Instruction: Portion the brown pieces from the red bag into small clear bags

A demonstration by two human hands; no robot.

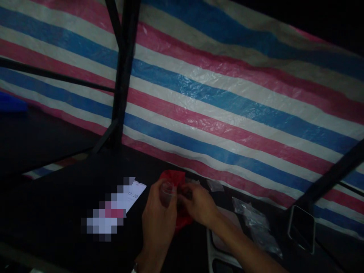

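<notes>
Both hands meet over a red plastic bag [174, 176] on the dark tabletop. My left hand [157, 220] is curled around a small clear plastic bag [168, 188] that stands above the red one. From the right, my right hand [200, 203] reaches in with bent, closed fingers at the red bag. Whatever those fingertips pinch is hidden in the dim light. Under my right forearm lies a flat device like a small weighing scale [224, 237], partly covered by the arm.
Left of my hands lies a lit phone [135, 193], partly pixelated. Several clear plastic bags [256, 220] lie to the right, near a dark-screened phone [302, 229]. Behind rises a striped plastic sheet [204, 94] with a dark metal post [122, 76]. A blue object [11, 103] sits far left.
</notes>
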